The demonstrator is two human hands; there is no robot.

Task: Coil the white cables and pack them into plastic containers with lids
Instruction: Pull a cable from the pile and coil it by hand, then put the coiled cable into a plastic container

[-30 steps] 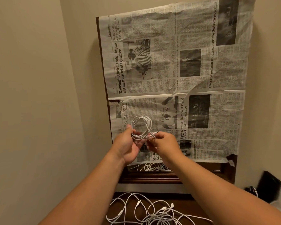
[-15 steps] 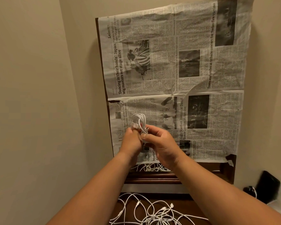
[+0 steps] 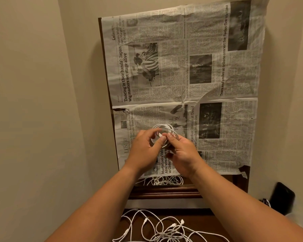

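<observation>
A coiled white cable is held up in front of a newspaper-covered panel. My left hand grips the coil's left side, thumb over a plug end. From the right, my right hand pinches the coil with fingers curled round its strands. Most of the coil is hidden behind both hands. A tangle of loose white cables lies on the dark wooden surface below. No plastic container is in view.
The newspaper covers a dark wooden frame against beige walls. More white cable shows at the frame's lower edge, as if reflected. A black object leans in the right corner.
Both hands have drawn together over the coil and lowered a little. The coil, earlier standing open above my left hand, is now mostly covered and gripped from both sides.
</observation>
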